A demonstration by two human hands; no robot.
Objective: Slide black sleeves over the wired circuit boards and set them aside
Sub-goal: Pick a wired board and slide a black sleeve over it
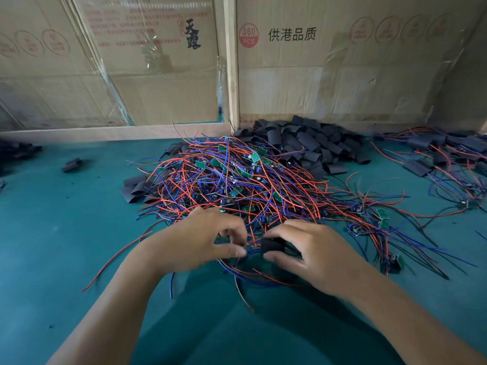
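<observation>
Green table point(66, 233) before cardboard boxes point(342, 61): my right hand point(311, 251) pinched a black sleeve point(271, 245), my left hand point(208, 238) pinched wires point(253, 252) at its mouth. Finished pieces point(442, 154) lay far right; I judged most remained, a large tangled pile of boards point(232, 177).

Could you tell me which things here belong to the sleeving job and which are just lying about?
Job:
- left hand pinching wires
- right hand holding a black sleeve
- wired boards pile
- loose sleeves heap
- sleeved boards

Lying about:
- cardboard boxes
- stray sleeve
</observation>
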